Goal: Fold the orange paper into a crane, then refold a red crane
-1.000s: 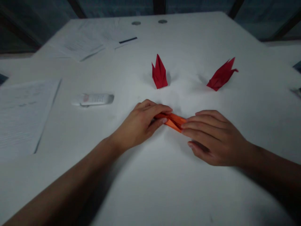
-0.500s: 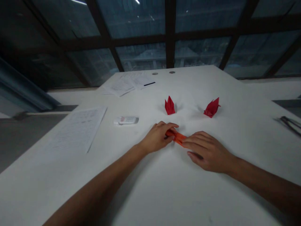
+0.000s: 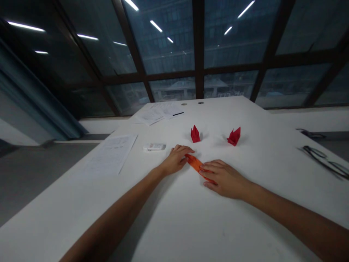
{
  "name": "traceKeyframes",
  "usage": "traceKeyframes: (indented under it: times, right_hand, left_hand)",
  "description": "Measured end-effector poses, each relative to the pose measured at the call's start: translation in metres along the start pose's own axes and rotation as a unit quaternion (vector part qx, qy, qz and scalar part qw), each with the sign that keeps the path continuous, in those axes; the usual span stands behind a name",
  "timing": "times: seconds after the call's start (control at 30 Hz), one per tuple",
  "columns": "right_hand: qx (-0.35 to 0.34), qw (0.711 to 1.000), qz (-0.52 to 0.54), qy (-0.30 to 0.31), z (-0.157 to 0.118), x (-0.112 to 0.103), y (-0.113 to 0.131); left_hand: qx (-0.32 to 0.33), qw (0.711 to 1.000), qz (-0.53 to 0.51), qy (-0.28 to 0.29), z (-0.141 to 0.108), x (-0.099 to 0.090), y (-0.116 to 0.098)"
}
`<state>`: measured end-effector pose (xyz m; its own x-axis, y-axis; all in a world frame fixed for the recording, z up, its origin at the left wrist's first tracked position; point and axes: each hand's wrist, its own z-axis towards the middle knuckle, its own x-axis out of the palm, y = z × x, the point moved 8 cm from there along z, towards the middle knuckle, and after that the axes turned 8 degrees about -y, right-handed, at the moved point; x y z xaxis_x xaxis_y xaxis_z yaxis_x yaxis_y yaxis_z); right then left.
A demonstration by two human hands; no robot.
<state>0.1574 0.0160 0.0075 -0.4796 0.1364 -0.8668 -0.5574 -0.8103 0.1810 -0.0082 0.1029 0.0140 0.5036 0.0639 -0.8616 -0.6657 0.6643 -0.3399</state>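
A narrow folded strip of orange paper (image 3: pixel 194 162) lies slantwise on the white table between my two hands. At its far left end, my left hand (image 3: pixel 176 160) is closed on the paper, thumb and fingertips at the tip. My right hand (image 3: pixel 225 179) rests over the near right end with its fingers stretched out flat on the paper, the thumb held apart. That end is partly hidden under the fingers. Beyond my hands stand two red folded-paper figures with pointed tips, one red figure (image 3: pixel 195 134) in the middle and another red figure (image 3: pixel 234 137) farther right.
A white remote-like device (image 3: pixel 154 146) lies left of my left hand, with printed sheets (image 3: pixel 109 154) beyond it. More papers (image 3: pixel 152 114) and a black pen (image 3: pixel 178 114) are farther back. Eyeglasses (image 3: pixel 324 160) rest at the right edge. Windows stand behind the table (image 3: pixel 174 233).
The view has tilted upward. My right hand's fingers have flattened over the orange paper, and more of the strip shows between my hands. My left hand remains at its far end.
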Motion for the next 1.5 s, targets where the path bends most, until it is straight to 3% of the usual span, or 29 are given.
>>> traceKeyframes:
  times: [0.1,0.2,0.4,0.53,0.67,0.8,0.97,1.33,1.5]
  right_hand:
    - [0.012,1.000,0.017,-0.004,-0.001,-0.001,0.003]
    - [0.022,0.999,0.041,-0.010,-0.003,-0.001,0.010]
    - [0.002,0.995,0.095,-0.021,-0.007,-0.001,0.023]
    - [0.017,0.996,0.085,-0.033,-0.006,-0.004,0.020]
    - [0.089,0.992,0.048,-0.071,-0.005,-0.012,0.005]
    - [0.134,0.986,0.045,-0.084,-0.004,-0.016,-0.005]
    - [0.130,0.989,0.043,-0.053,-0.002,-0.007,-0.001]
    - [0.133,0.987,0.043,-0.083,-0.002,-0.005,-0.003]
    - [0.145,0.984,0.048,-0.093,-0.003,-0.004,-0.006]
  left_hand:
    - [-0.024,0.998,0.031,-0.053,-0.003,-0.013,0.003]
    - [-0.032,0.996,0.022,-0.079,-0.012,-0.020,-0.015]
    - [-0.024,0.999,0.018,0.026,-0.044,0.003,-0.057]
    - [-0.040,0.998,0.041,0.001,-0.054,0.004,-0.064]
    - [-0.039,0.998,0.054,-0.010,-0.052,0.003,-0.072]
    - [-0.040,0.997,0.060,-0.021,-0.051,0.000,-0.074]
    - [-0.025,0.999,0.035,-0.015,-0.051,0.001,-0.071]
    - [-0.002,0.995,-0.099,-0.001,-0.052,-0.002,-0.067]
    - [0.000,0.997,-0.073,0.012,-0.055,0.003,-0.065]
